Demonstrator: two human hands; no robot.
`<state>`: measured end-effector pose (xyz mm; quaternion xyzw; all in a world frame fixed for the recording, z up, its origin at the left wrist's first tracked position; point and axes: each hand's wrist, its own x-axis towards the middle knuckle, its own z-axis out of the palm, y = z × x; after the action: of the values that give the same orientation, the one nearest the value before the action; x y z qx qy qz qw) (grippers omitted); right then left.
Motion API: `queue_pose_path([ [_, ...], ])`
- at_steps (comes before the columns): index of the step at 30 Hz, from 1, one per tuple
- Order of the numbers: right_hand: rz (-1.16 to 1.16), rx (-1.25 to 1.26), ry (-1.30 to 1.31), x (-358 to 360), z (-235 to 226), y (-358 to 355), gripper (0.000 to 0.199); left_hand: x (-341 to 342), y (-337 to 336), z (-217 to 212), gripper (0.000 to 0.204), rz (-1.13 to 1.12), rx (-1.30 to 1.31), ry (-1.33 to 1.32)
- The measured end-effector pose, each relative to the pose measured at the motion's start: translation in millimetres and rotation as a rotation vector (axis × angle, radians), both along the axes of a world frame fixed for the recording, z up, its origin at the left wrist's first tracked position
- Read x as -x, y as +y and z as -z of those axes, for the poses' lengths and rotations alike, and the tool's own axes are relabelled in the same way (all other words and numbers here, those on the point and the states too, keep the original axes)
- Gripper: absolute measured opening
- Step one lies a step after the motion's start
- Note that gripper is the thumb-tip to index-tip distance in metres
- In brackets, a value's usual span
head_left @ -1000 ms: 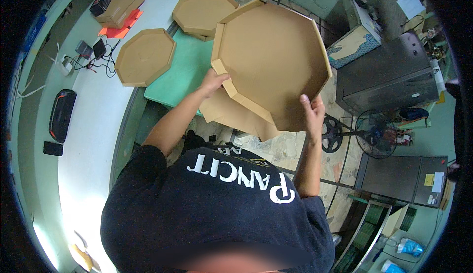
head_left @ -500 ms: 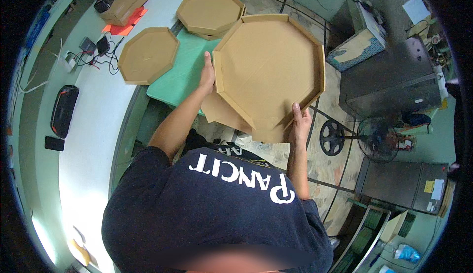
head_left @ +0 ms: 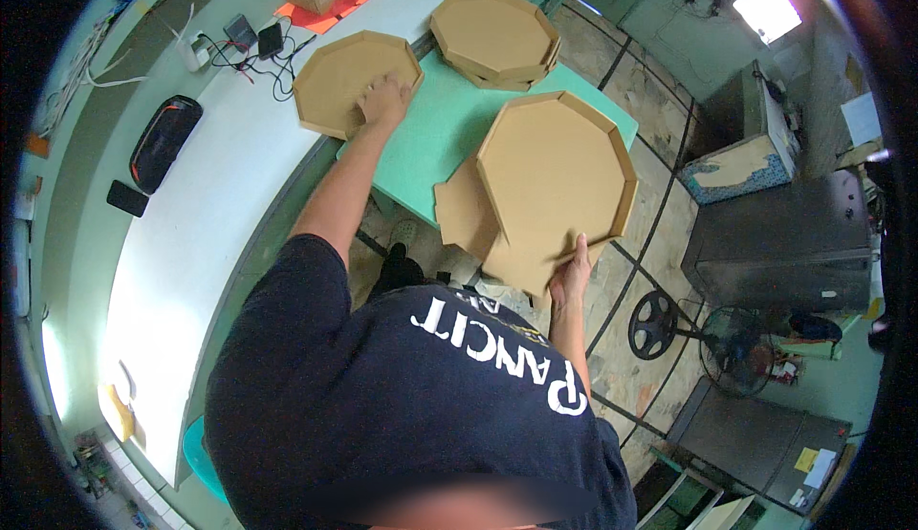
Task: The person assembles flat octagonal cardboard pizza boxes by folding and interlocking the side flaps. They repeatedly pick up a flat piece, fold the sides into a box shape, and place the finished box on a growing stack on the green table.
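Note:
My right hand (head_left: 572, 272) grips the near corner of a large octagonal cardboard tray (head_left: 555, 162), its thumb on top. The tray is tilted over the near edge of the green table, and a flat cardboard flap (head_left: 466, 210) juts from its left side. My left hand (head_left: 385, 102) reaches over a second octagonal cardboard tray (head_left: 344, 79) on the white counter. Its fingers are stretched out over that tray's right side, a little smeared by motion; whether they touch it is unclear.
Several octagonal trays (head_left: 495, 33) are stacked at the back of the green table (head_left: 421, 148). Chargers and cables (head_left: 273, 43), an orange sheet (head_left: 330, 16), a black speaker (head_left: 165, 144) and a phone (head_left: 126, 198) lie on the white counter (head_left: 191, 253). A fan (head_left: 736, 348) stands at right.
My left hand has let go of the large tray and moved left over the tray on the counter. The large tray has come lower, held by my right hand alone. The view has shifted left.

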<state>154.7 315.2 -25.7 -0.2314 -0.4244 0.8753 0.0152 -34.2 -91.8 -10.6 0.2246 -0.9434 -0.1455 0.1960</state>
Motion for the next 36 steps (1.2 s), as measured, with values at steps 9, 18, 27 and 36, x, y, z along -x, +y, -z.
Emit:
queue_pose_path([
  [9, -0.16, -1.846, 0.39, -14, 35, 37, 0.047, -68, 105, 20, 0.041, 1.405, -0.129, -0.213],
  [18, -0.55, -1.88, 0.424, 25, 31, 38, 0.017, -86, 163, 52, 0.016, 1.445, 0.069, -0.243],
  [27, -0.564, -2.133, 0.579, -6, 40, 30, 0.049, -98, 160, 68, 0.012, 1.419, 0.013, -0.105],
  [36, -0.8, -2.218, 0.553, -22, 22, 34, 0.091, -111, 144, 62, 0.034, 1.572, -0.069, 0.123],
])
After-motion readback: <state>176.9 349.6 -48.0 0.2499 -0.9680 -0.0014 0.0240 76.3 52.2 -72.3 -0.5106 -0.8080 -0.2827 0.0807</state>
